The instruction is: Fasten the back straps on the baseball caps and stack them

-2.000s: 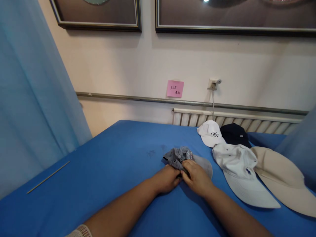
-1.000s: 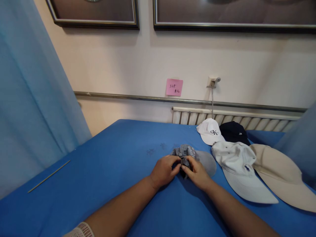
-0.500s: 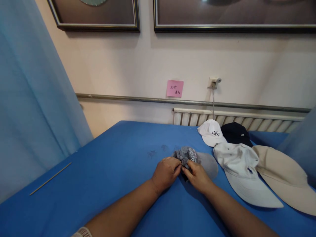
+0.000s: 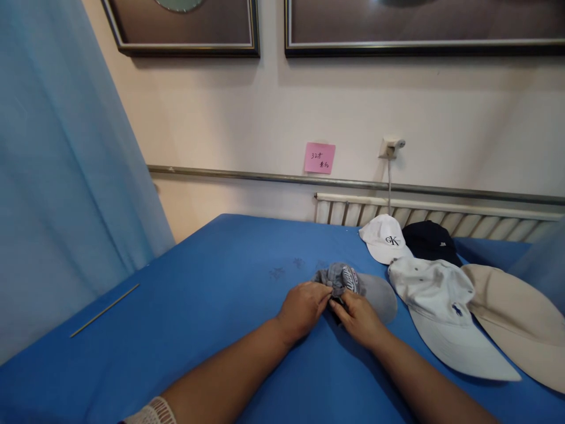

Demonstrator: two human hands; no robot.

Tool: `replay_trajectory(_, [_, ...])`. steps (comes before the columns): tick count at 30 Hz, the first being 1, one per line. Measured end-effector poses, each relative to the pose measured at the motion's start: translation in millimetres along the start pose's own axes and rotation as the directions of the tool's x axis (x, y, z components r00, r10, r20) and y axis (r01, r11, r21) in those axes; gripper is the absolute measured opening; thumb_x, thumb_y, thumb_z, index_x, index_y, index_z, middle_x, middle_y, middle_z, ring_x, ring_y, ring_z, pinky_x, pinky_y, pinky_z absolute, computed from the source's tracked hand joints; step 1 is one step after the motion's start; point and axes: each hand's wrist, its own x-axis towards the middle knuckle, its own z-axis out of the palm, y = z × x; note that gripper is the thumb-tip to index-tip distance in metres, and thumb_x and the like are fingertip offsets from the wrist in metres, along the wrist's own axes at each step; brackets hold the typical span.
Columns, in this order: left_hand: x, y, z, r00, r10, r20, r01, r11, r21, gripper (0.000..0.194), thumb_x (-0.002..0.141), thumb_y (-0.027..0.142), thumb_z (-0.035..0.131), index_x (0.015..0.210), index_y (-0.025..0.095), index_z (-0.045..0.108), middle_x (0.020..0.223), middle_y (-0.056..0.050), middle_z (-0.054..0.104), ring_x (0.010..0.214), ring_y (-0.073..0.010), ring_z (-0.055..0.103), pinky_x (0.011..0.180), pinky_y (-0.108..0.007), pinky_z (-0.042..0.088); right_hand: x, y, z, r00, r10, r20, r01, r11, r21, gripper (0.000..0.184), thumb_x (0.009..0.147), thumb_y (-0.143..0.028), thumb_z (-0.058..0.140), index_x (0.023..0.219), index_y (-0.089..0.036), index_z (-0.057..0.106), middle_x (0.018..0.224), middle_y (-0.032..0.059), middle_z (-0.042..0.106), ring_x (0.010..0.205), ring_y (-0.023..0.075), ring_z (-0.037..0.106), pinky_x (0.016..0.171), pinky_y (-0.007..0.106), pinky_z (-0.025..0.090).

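A crumpled grey cap (image 4: 353, 281) with a patch on its crown lies on the blue table (image 4: 207, 306), brim pointing right. My left hand (image 4: 303, 309) and my right hand (image 4: 361, 318) meet at the cap's near edge. Both pinch the back of the cap, fingers closed on its fabric. What exactly sits between the fingertips is hidden.
To the right lie a white cap with a black logo (image 4: 384, 237), a dark navy cap (image 4: 430, 240), a white cap with a small emblem (image 4: 445, 312) and a beige cap (image 4: 516, 321). A thin stick (image 4: 105, 310) lies at the left. Blue curtain (image 4: 57, 188) hangs left; a radiator (image 4: 441, 212) stands behind.
The grey cap has been gathered and shifted a little to the right, its patch now facing up. Both hands stayed pinched on its back edge. The camera view drifted slightly.
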Motion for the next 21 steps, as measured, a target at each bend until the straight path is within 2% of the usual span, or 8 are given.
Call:
replay_trajectory(3, [1,1,-1.0,1.0,-0.009,0.021,0.008,0.997,0.082,0.021,0.094,0.023,0.047,0.102,0.021,0.067,0.096,-0.005,0.071,0.089,-0.0196,0.062,0.082,-0.032,0.046,-1,3,2,1.0,-0.021,-0.004,0.02,0.998,-0.059,0.022,0.093,-0.032,0.046,0.076,-0.021,0.055,0.075,0.0054,0.063,0.068,0.0208,0.059,0.063,0.033,0.044])
replay_trajectory(8, [2,4,-0.9,0.999,0.008,0.033,-0.014,0.981,0.192,0.014,0.088,0.022,0.053,0.081,0.018,0.064,0.08,-0.006,0.065,0.081,-0.0206,0.059,0.077,-0.033,0.043,-1,6,5,0.999,-0.042,-0.019,0.039,0.993,-0.107,0.023,0.093,-0.03,0.045,0.073,-0.021,0.052,0.073,0.0048,0.061,0.067,0.0204,0.058,0.062,0.032,0.042])
replay_trajectory(13, [3,4,-0.9,0.999,-0.033,-0.032,0.038,0.989,0.146,0.014,0.085,0.021,0.053,0.076,0.017,0.063,0.076,-0.005,0.064,0.076,-0.0196,0.057,0.073,-0.032,0.041,0,1,2,0.996,-0.084,0.018,0.084,0.996,-0.01,0.021,0.095,-0.027,0.042,0.09,-0.019,0.06,0.087,0.0074,0.065,0.081,0.0217,0.061,0.073,0.035,0.046])
replay_trajectory(16, [4,2,0.7,0.983,-0.164,-0.08,0.162,0.986,-0.032,0.012,0.08,0.019,0.054,0.073,0.017,0.063,0.073,-0.004,0.064,0.072,-0.0172,0.056,0.07,-0.029,0.04,0,-1,-1,0.994,-0.1,0.037,0.1,0.995,0.008,0.022,0.095,-0.026,0.041,0.098,-0.019,0.062,0.09,0.0076,0.064,0.084,0.022,0.061,0.076,0.036,0.047])
replay_trajectory(18, [6,0,3.9,0.948,-0.313,-0.063,0.288,0.923,-0.255,0.011,0.077,0.018,0.054,0.069,0.017,0.062,0.069,-0.001,0.063,0.066,-0.0146,0.054,0.064,-0.026,0.039,1,-1,-3,0.994,-0.096,0.044,0.095,0.995,0.008,0.022,0.094,-0.024,0.042,0.101,-0.02,0.063,0.089,0.0068,0.064,0.084,0.0217,0.06,0.076,0.035,0.047])
replay_trajectory(19, [7,-1,6.1,0.92,-0.392,-0.03,0.352,0.855,-0.382,0.011,0.075,0.019,0.054,0.067,0.016,0.061,0.066,0.0,0.061,0.062,-0.0132,0.053,0.061,-0.025,0.039,1,0,-4,0.994,-0.095,0.046,0.094,0.995,0.014,0.023,0.093,-0.023,0.042,0.102,-0.021,0.063,0.089,0.0063,0.064,0.083,0.0214,0.06,0.076,0.035,0.047])
replay_trajectory(21, [8,-5,10.8,0.852,-0.514,0.097,0.46,0.648,-0.607,0.012,0.074,0.022,0.054,0.065,0.015,0.059,0.06,0.001,0.057,0.054,-0.0105,0.048,0.054,-0.023,0.036,1,1,-5,0.994,-0.1,0.048,0.098,0.994,0.038,0.025,0.093,-0.021,0.041,0.104,-0.022,0.064,0.09,0.0056,0.064,0.083,0.0206,0.06,0.075,0.033,0.047])
